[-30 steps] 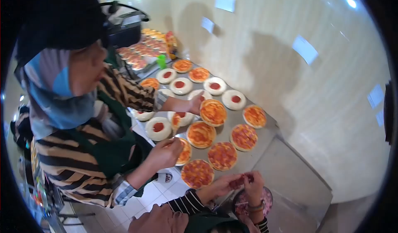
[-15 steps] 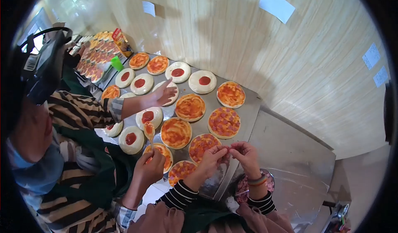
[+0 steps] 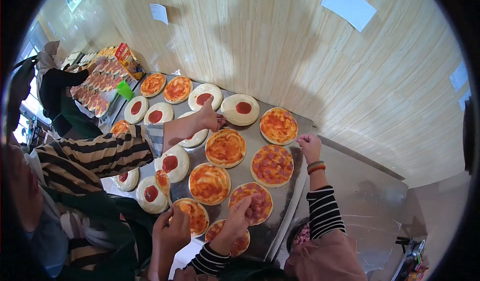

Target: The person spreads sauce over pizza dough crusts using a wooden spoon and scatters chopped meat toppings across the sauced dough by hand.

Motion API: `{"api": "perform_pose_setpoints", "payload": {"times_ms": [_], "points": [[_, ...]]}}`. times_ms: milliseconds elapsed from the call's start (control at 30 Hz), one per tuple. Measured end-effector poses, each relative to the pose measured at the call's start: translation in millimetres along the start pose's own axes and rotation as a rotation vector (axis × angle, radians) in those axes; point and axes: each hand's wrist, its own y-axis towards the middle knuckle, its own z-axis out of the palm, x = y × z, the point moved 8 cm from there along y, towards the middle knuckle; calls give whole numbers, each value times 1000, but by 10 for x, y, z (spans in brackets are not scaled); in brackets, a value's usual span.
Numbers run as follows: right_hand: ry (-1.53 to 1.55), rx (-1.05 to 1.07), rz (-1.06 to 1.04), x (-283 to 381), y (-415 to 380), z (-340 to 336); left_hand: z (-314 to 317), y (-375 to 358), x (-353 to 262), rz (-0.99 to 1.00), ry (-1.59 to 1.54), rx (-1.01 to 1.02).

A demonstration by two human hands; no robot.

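Nearest, diced pink meat (image 3: pixel 302 234) filled a bowl (image 3: pixel 291 235) partly hidden by the right sleeve (image 3: pixel 325 212). The left hand (image 3: pixel 237 221) was curled around a handful of the same dice (image 3: pixel 258 208), held over a meat-topped pizza (image 3: pixel 250 190) on the metal table (image 3: pixel 288 196). The right hand (image 3: pixel 310 147) was well apart from it, thumb and fingertips drawn together beside a sauced pizza base (image 3: pixel 278 126); whether a piece sat between them, I could not tell. Just nearer lay another topped pizza (image 3: pixel 272 166).

Good scattering, in my judgement, asked for small pinches let fall from low down — rim side first, then the middle — with the stock hand kept close so that stray dice landed on a base.

Beyond, a co-worker's hand (image 3: pixel 172 227) gripped a saucy spoon (image 3: pixel 162 182) and the other (image 3: pixel 212 116) reached over dough rounds (image 3: pixel 240 109). Farther off stood a green cup (image 3: pixel 124 90).
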Motion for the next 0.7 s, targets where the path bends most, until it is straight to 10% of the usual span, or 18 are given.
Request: {"api": "perform_pose_setpoints", "payload": {"times_ms": [700], "points": [[-553,-124,-330,387,283,220,60,440,-220,31,-59,-46]]}}
